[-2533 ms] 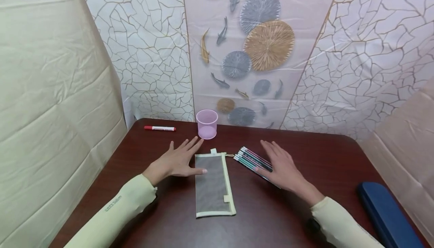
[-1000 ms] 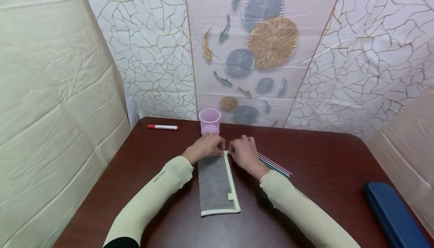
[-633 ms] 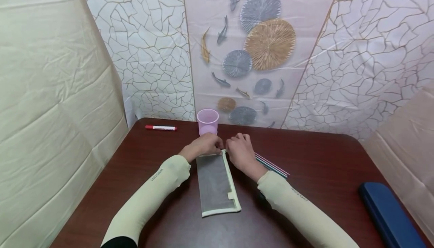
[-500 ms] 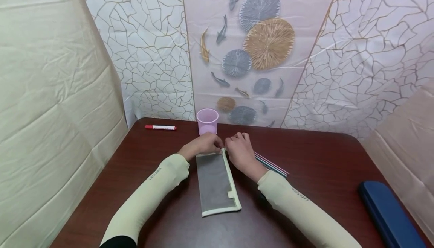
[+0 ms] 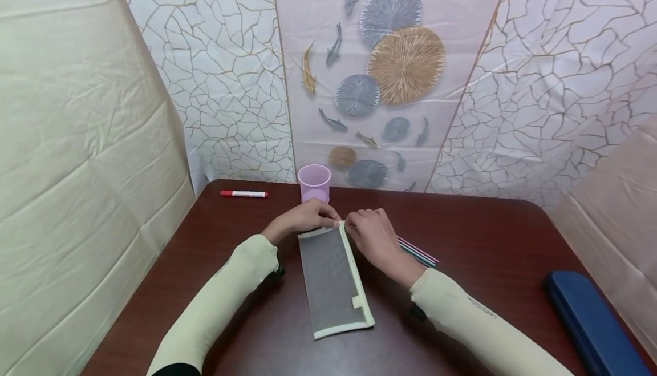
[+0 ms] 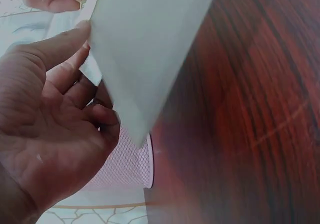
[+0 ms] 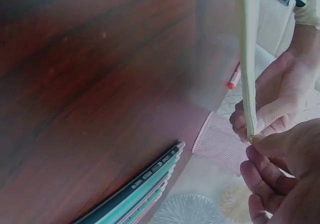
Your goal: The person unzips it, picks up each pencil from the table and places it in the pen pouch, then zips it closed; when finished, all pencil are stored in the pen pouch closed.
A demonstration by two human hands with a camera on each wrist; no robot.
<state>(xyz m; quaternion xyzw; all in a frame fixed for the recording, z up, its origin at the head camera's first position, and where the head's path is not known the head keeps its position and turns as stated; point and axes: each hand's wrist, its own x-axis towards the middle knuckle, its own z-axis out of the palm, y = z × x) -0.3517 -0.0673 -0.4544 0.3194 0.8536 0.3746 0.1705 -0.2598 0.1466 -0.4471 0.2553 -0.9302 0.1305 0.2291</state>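
A grey mesh zipper pouch [image 5: 332,279] with cream edging slants up from the table, its far end raised. My left hand [image 5: 306,216] pinches its far right corner between thumb and fingers; the left wrist view shows the thumb on the pouch's face [image 6: 150,44]. At that same corner my right hand [image 5: 376,239] pinches the small zipper pull, mostly covered by the fingertips. In the right wrist view the zipper edge [image 7: 247,59] runs straight to both hands' fingertips. Several pencils [image 5: 418,252] lie partly hidden behind the right hand.
A pink mesh pen holder [image 5: 314,181] stands behind the left hand, close to the table's back edge. To its left lies a red and white marker [image 5: 243,194]. A long blue case [image 5: 590,319] lies at the right edge of the table [image 5: 493,239].
Both hands, spread flat over the table at first, have come together at the pouch's far corner and grip it. The pouch's far end has risen and its near end has swung slightly right.
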